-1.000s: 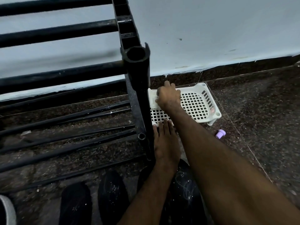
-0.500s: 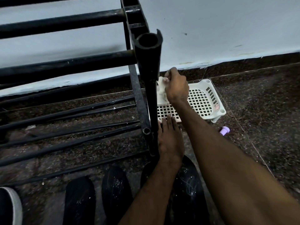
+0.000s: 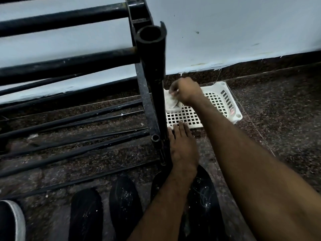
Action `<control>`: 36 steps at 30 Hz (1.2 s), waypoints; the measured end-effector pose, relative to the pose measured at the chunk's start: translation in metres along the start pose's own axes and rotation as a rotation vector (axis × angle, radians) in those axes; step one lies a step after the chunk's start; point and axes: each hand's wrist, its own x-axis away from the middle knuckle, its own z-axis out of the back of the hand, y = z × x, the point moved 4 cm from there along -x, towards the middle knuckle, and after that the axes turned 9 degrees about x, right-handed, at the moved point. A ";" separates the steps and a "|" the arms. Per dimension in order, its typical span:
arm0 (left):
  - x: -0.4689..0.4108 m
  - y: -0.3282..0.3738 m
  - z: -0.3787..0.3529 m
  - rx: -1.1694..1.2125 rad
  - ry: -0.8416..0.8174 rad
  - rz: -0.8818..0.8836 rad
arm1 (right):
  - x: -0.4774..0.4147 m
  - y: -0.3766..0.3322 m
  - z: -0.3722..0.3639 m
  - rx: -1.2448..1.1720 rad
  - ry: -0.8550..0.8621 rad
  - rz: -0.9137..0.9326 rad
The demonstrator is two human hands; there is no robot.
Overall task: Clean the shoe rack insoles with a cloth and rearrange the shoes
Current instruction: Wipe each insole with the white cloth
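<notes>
The task looks to be at an early stage, judging from how things lie: the black tubular metal shoe rack point(image 3: 151, 80) stands bare of shoes, its rails dusty and speckled, with grit on the dark speckled stone floor point(image 3: 278, 119) under it, while the black shoes point(image 3: 125, 206) sit in a row on the floor at about 6 o'clock, not yet put back. The right hand point(image 3: 186, 91) is over the white perforated plastic basket point(image 3: 224, 100), which lies on the floor at about 1 o'clock, just right of the rack's end post and against the foot of the pale blue wall point(image 3: 225, 32); its fingers are closed around a crumpled whitish cloth point(image 3: 171, 103), which hangs from the grip onto the basket's left end. So the wiping has, in my judgement, not begun here, and both the cleaning and the rearranging remain. The left hand point(image 3: 183, 150) lies flat on the floor beside the rack's foot, fingers together and extended toward 12 o'clock, tips touching the basket's near rim, holding nothing. The rack's long axis runs from 9 to 3 o'clock, its rails parallel to the wall, its end frame nearest the hands (no insoles can be made out on it). The shoes' long axes point toward 12 o'clock.
</notes>
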 end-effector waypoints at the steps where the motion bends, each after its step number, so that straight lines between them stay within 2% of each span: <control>1: -0.001 0.000 -0.003 -0.003 -0.008 -0.002 | 0.001 -0.005 -0.005 0.116 -0.051 -0.001; 3: -0.004 0.000 -0.009 -0.002 -0.005 0.006 | 0.002 -0.013 -0.016 0.289 -0.117 0.009; 6: -0.006 0.000 -0.014 -0.054 -0.023 0.003 | 0.005 -0.017 -0.019 0.422 -0.033 0.007; 9: -0.006 0.001 -0.013 -0.109 -0.042 0.004 | 0.005 -0.016 -0.021 0.444 -0.028 -0.040; 11: -0.007 0.002 -0.014 -0.116 -0.036 0.017 | 0.005 -0.015 -0.021 0.366 -0.044 -0.076; 14: -0.007 0.003 -0.014 -0.133 -0.047 0.038 | 0.005 -0.012 -0.022 0.198 -0.015 -0.105; 19: -0.009 0.006 -0.016 -0.147 -0.076 0.068 | 0.012 -0.004 -0.020 -0.132 0.150 -0.187; 25: -0.013 0.015 -0.016 -0.261 -0.187 0.126 | 0.008 0.018 0.005 -0.761 0.436 -0.369; 28: -0.020 0.017 -0.009 -0.262 -0.204 0.167 | 0.023 0.038 0.005 -1.201 0.471 -0.523; 29: -0.022 0.016 -0.006 -0.256 -0.207 0.174 | 0.033 0.045 0.001 -1.266 0.477 -0.550; 30: -0.023 0.015 -0.002 -0.253 -0.209 0.176 | 0.045 0.055 -0.004 -1.229 0.513 -0.581; 33: -0.027 0.010 0.008 -0.218 -0.213 0.204 | 0.084 0.082 -0.027 -0.902 0.608 -0.669; 36: -0.032 0.009 0.012 -0.186 -0.235 0.221 | 0.104 0.086 -0.052 -0.884 0.577 -0.668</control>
